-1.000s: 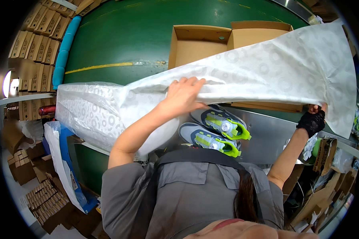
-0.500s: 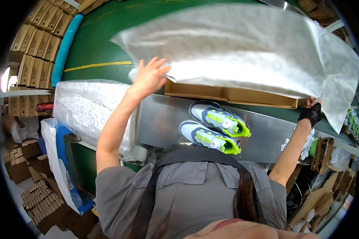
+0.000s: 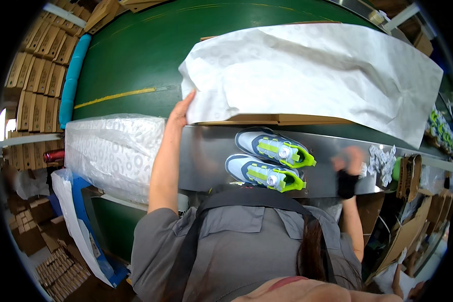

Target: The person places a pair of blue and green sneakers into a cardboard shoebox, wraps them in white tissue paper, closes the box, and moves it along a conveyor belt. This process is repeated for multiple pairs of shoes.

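A large white sheet of patterned tissue paper (image 3: 307,70) lies over an open cardboard shoe box (image 3: 287,119), hiding most of it. My left hand (image 3: 182,108) touches the paper's left edge beside the box; its fingers are mostly hidden. Away from the paper, my right hand (image 3: 348,160), with a black covering at the wrist, is over the metal ledge, its fingers smeared by motion. Between my arms, a pair of light blue and navy sneakers with lime green trim, one shoe (image 3: 274,146) and the other shoe (image 3: 264,172), rests on that metal ledge (image 3: 206,151).
A plastic-covered stack of patterned tissue paper (image 3: 116,151) sits at the left. Crumpled paper (image 3: 381,163) lies at the ledge's right end. Beyond is a green surface (image 3: 131,65) with a yellow line, bordered by a blue roll (image 3: 75,75) and stacked shoe boxes (image 3: 32,110).
The raised tissue paper has come down over the box. My right hand has let go of it and moved down and left toward the shoes. My left hand has lowered slightly at the paper's edge.
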The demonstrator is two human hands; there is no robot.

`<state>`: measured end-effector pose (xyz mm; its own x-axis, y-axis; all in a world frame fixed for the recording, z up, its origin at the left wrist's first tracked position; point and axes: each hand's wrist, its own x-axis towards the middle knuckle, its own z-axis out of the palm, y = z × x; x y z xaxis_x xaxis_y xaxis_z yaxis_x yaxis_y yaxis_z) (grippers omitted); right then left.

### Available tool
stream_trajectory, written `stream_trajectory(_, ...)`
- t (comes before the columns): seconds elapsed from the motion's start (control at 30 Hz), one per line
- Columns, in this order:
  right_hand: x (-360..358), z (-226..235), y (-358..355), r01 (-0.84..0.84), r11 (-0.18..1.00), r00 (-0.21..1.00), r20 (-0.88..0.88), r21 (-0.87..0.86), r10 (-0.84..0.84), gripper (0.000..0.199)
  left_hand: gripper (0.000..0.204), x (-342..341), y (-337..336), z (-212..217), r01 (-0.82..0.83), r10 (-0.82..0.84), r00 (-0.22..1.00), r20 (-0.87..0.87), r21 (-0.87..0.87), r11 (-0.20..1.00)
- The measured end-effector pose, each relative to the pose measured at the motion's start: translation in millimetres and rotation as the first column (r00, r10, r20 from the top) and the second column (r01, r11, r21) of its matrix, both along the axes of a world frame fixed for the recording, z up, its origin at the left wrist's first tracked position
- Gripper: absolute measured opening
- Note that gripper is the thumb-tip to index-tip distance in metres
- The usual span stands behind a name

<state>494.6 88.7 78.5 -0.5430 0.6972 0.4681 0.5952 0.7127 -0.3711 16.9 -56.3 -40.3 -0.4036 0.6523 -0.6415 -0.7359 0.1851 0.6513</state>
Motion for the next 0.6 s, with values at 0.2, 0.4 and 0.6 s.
stream_trajectory(0.2,-45,-65,-87,-0.620,0.784,0.728,0.360,-0.019,0.584,0.016,0.047,62,27,-11,-0.040,0.034,0.976,-0.214,-0.023,0.999)
stream_trajectory(0.4,-96,28,-44,-0.530,0.749,0.687,0.317,-0.398,0.654,0.025,0.036,44,3,-9,-0.131,0.124,0.898,-0.421,0.014,0.991)
stream_trajectory(0.6,-181,51,40,-0.481,0.479,0.849,-0.527,-0.734,0.044,0.028,0.028,17,-28,16,-0.146,0.101,0.690,-0.716,0.000,0.989)
